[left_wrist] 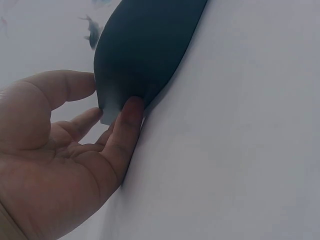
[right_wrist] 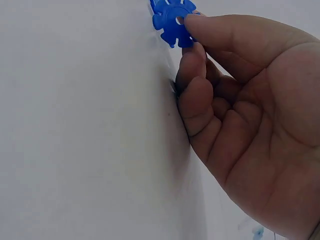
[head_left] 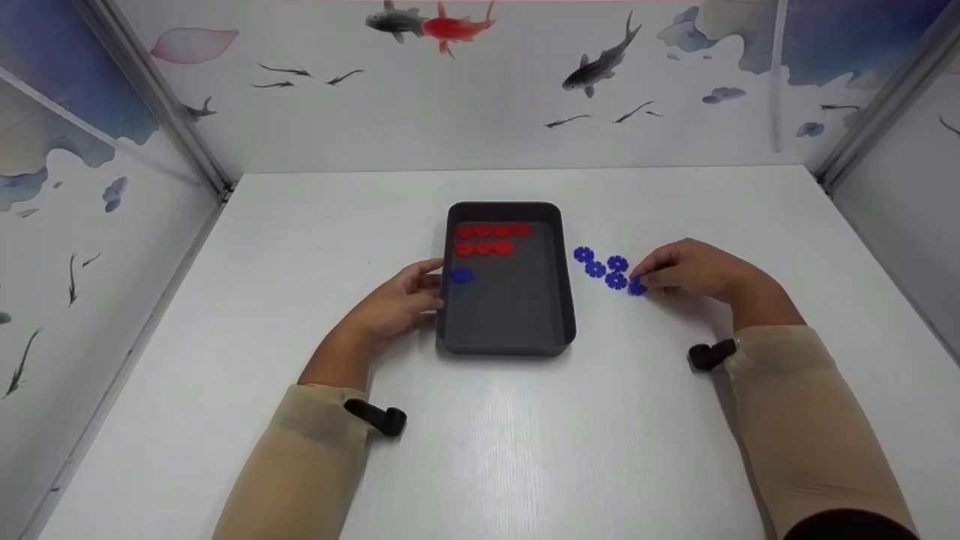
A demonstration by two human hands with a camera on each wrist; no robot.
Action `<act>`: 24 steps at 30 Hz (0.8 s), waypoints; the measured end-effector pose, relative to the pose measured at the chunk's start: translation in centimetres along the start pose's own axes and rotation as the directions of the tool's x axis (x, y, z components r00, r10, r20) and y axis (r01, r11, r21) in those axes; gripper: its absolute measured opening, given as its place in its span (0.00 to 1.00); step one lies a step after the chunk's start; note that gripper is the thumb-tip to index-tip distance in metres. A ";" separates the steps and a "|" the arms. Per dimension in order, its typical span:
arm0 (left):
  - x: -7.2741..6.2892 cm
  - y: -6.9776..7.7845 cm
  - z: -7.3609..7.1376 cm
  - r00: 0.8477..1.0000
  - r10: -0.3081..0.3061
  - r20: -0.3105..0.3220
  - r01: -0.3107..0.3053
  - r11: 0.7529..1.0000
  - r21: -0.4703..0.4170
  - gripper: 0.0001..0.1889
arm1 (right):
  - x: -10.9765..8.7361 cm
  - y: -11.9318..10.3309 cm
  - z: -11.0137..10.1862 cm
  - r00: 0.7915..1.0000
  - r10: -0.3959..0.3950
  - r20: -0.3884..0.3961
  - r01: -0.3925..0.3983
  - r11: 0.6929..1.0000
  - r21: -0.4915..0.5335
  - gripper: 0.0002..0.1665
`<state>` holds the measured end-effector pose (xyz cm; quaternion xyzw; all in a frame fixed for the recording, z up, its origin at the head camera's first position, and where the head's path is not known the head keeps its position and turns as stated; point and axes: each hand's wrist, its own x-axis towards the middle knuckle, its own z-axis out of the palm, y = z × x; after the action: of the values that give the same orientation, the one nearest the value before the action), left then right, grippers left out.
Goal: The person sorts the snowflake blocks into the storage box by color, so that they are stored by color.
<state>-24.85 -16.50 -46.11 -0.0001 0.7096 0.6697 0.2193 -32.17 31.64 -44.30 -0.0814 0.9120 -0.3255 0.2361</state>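
Note:
My right hand pinches a blue snowflake-shaped building disc between thumb and fingertip, low beside the loose blue discs on the table. Its other fingers are curled in the right wrist view. To the left, my left hand rests its fingertips against the outer left wall of a dark grey tray. The left wrist view shows the fingers bent lightly and touching that wall. Inside the tray, red discs lie in two rows at the far end, with one blue disc below them by the left wall.
The white table carries the tray near its middle. A white back panel with painted fish rises behind it, and side panels stand left and right. Black wrist straps stick out from both sleeves.

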 end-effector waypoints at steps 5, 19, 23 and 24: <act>0.0 0.0 0.0 1.000 -0.014 0.001 0.014 1.000 0.007 0.39 | -0.1 0.3 -0.2 1.000 0.021 -0.001 -0.021 0.997 0.080 0.17; 0.1 0.2 -0.1 1.000 -0.003 0.007 0.002 1.000 0.026 0.39 | -0.3 -4.4 0.7 0.999 -0.012 -0.053 0.033 0.903 0.428 0.18; 0.1 0.1 0.0 1.000 -0.005 0.006 0.005 1.000 0.012 0.39 | 0.0 -6.5 1.6 0.993 -0.070 -0.093 0.108 0.858 0.502 0.16; 0.1 0.1 0.0 1.000 -0.004 0.006 0.004 1.000 0.010 0.39 | 0.1 -7.1 1.8 0.991 -0.086 -0.103 0.127 0.849 0.513 0.15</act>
<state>-25.00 -16.49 -46.02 0.0018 0.7122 0.6656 0.2228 -31.39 25.15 -41.09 -0.0527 0.7930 -0.5745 0.1960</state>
